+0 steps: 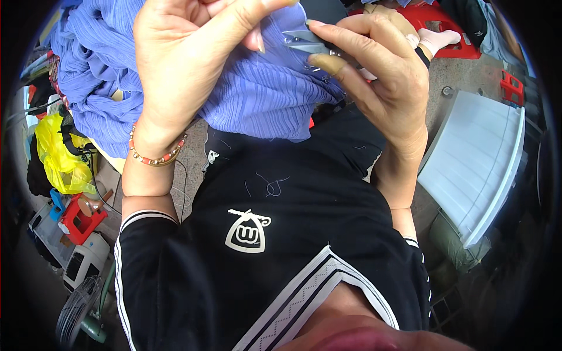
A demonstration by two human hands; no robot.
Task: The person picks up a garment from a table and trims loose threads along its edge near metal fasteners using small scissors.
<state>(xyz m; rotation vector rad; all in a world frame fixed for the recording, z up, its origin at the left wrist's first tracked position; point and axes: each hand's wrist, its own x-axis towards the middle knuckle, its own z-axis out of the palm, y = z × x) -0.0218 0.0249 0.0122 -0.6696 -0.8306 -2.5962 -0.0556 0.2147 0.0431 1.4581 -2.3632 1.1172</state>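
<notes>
A periwinkle-blue crinkled, ribbed garment (263,99) spreads across the upper left and hangs down in front of my lap. My left hand (181,58), with a beaded bracelet at the wrist, is raised over it and closed on the cloth near the upper edge; its thumb tip lies at the picture's edge and the pinch itself is partly hidden. Grey thread snips (307,45) sit between the thumb and forefinger of my right hand (386,76). Their blades point left toward the cloth, slightly apart. A tan covering wraps my right thumb tip.
Loose threads (272,186) cling to my black shirt. At the left are a yellow plastic bag (55,155), a red container (82,219) and a fan (79,304). To the right stands a pale, lidded storage box (474,164). Another person's foot (439,40) rests by a red stool (468,47).
</notes>
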